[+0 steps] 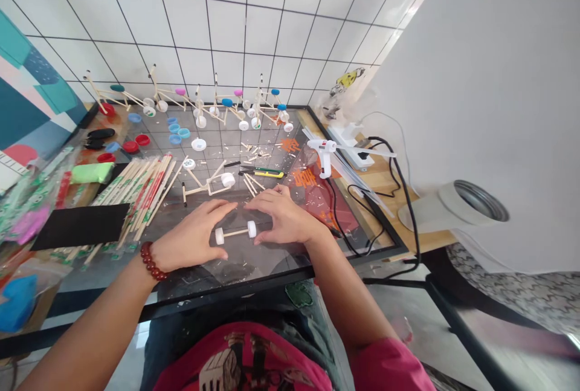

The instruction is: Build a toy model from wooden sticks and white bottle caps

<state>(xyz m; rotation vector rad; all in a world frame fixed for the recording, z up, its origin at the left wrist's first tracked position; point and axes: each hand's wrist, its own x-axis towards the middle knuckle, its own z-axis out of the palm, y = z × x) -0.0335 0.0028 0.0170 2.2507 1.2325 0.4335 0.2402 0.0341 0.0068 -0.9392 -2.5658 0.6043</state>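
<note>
Two white bottle caps joined by a thin wooden stick form a small axle point(236, 233) lying on the glass tabletop. My left hand point(193, 237) curves around its left end, thumb and fingers apart. At the other end my right hand point(283, 216) is likewise spread, its thumb close to the right cap. Neither hand appears to grip the axle. Just beyond my hands lies a partly built stick frame point(203, 187) with white cap wheels. Near my right fingertips are loose short sticks point(251, 184) and a yellow utility knife point(268, 174).
A white glue gun point(323, 154) stands at the right, its black cord looping over the table edge. Wrapped chopsticks point(140, 191) and a black sheet point(81, 226) lie left. Several stick tricycles point(226, 107) line the wall, with blue caps point(174, 128) in front.
</note>
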